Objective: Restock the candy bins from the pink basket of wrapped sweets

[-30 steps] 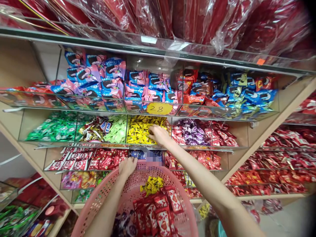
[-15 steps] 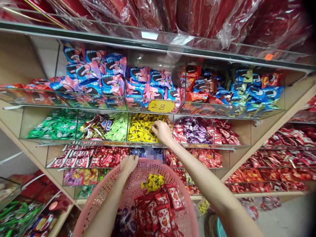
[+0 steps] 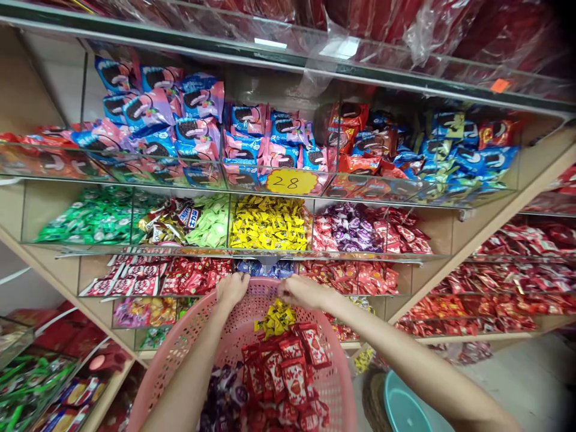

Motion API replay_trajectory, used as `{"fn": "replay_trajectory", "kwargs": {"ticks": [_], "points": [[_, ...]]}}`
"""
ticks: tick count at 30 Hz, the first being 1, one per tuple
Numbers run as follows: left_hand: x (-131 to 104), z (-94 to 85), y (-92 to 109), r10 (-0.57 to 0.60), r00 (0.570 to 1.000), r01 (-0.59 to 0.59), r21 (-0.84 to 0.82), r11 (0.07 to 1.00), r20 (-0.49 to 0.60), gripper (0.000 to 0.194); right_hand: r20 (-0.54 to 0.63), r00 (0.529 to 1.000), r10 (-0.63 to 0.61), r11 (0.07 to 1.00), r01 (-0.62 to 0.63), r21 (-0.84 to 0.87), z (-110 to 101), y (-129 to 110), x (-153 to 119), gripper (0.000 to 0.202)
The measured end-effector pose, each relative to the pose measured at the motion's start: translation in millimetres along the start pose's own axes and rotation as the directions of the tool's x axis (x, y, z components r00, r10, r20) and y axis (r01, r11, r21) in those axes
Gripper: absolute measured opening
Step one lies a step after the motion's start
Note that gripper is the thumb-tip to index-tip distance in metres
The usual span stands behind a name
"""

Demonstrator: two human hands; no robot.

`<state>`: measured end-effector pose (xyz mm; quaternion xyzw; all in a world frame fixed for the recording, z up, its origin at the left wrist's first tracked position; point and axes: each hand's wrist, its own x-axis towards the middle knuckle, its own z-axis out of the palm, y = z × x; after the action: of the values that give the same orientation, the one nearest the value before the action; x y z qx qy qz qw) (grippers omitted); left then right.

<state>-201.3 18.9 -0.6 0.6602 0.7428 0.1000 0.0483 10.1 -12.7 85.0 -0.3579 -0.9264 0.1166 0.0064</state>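
My left hand [image 3: 233,290] is closed over the far rim of a pink perforated plastic basket [image 3: 157,360]. Just inside the same rim, to the right, my right hand [image 3: 299,291] hangs with its fingers curled down. A bit of yellow wrapper shows at its fingertips, directly above a small heap of yellow-wrapped candies [image 3: 275,319] in the basket. Nearer to me lie red-and-white candy packets [image 3: 294,381], with dark purple wrapped candies [image 3: 222,393] on their left. Ahead, a glass shelf bin holds many more yellow candies [image 3: 270,225].
Glass-fronted shelves [image 3: 252,255] of wrapped sweets rise right behind the basket. Blue-and-pink cookie packs [image 3: 153,114] fill the upper shelf, above a yellow tag [image 3: 292,181] reading 28. A teal tub [image 3: 405,405] stands on the floor at lower right.
My right hand has come down from the yellow candy bin to over the basket. The left hand stays on the rim. The view has shifted slightly.
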Motion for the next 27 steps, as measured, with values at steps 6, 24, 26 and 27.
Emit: {"fn": "replay_trajectory", "kwargs": {"ticks": [6, 24, 26, 27], "points": [[-0.1, 0.5, 0.0, -0.013, 1.000, 0.013, 0.001, 1.000, -0.002, 0.052, 0.063, 0.998, 0.013, 0.992, -0.005, -0.125, 27.4, 14.8, -12.1, 0.019], [-2.4, 1.8, -1.0, -0.016, 1.000, 0.016, -0.007, 1.000, -0.018, 0.052, -0.394, 0.919, 0.015, 0.980, -0.091, -0.176, -76.5, 5.9, 18.1, 0.016], [-2.6, 1.8, -1.2, -0.019, 1.000, 0.019, -0.003, 1.000, -0.018, 0.051, -0.431, 0.901, 0.055, 0.966, -0.158, -0.207, -87.0, 11.4, 26.7, 0.013], [-2.7, 1.9, -1.3, -0.022, 1.000, 0.022, -0.003, 1.000, -0.019, 0.051, -0.426, 0.902, 0.070, 0.959, -0.179, -0.221, -89.2, 13.8, 30.3, 0.013]]}}
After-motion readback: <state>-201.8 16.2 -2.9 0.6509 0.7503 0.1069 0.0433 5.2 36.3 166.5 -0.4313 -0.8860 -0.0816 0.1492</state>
